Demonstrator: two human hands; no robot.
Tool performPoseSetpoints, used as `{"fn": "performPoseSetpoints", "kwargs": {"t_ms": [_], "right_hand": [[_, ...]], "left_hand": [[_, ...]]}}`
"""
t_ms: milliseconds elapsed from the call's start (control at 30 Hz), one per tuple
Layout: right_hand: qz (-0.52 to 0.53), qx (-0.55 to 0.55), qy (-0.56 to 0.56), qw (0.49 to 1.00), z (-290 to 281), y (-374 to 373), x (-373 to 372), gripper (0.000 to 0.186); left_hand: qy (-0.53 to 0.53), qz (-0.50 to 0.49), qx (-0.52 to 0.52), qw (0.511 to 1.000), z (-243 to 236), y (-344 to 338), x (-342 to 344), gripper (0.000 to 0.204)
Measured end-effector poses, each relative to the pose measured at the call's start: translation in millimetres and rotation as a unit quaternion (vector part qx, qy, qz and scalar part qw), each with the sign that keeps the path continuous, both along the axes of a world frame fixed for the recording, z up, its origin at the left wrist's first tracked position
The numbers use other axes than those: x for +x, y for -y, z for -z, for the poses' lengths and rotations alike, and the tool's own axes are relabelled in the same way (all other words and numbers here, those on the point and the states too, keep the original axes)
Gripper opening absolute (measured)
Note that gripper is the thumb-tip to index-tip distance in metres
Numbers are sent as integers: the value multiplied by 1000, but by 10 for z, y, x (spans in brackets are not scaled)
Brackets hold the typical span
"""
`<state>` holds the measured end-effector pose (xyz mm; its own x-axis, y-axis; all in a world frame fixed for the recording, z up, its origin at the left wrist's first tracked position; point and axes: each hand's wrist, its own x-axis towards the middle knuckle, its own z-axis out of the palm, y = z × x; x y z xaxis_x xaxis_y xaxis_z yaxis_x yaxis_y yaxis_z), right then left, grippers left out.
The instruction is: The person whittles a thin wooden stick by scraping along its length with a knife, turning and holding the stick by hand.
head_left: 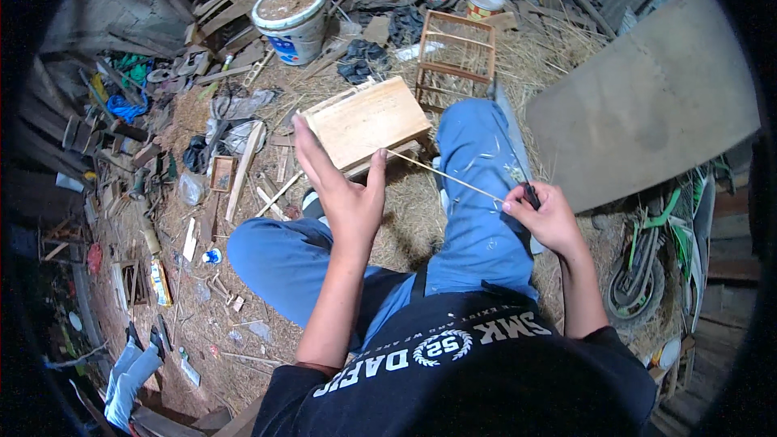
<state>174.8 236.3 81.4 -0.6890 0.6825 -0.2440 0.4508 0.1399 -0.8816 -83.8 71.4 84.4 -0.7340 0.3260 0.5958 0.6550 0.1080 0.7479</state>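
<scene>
My left hand (348, 202) is raised in front of the wooden box, fingers stretched out together and the thumb standing apart. A thin pale wooden stick (441, 171) slants from beside the left thumb tip down to my right hand. I cannot tell whether the thumb touches it. Over my right knee, my right hand (544, 214) is closed, pinching the stick's lower end. The black handle of a small tool (531, 196) also sits in this hand; its blade or tip is not clear. Pale shavings (490, 163) lie on my blue trousers.
Ahead stands a light wooden box (368, 120), with a small wooden frame (455, 57) behind it. A white bucket (290, 20) is farther back. At right are a large grey board (647, 89) and a green motorbike (647, 259). Wood scraps (245, 170) litter the floor at left.
</scene>
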Motion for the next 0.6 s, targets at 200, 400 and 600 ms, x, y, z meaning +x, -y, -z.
{"fn": "performPoseSetpoints", "kwargs": {"t_ms": [200,400,600], "right_hand": [[-20,18,21,999,-71,-210,110,18],[5,100,70,993,-130,-441,293,19],[133,226,-15,965,4,-444,259,34]], "left_hand": [[-191,176,-284,923,-46,84,23,24],[-76,329,-314,887,210,84,194,13],[53,350,-269,896,551,-5,478,14]]}}
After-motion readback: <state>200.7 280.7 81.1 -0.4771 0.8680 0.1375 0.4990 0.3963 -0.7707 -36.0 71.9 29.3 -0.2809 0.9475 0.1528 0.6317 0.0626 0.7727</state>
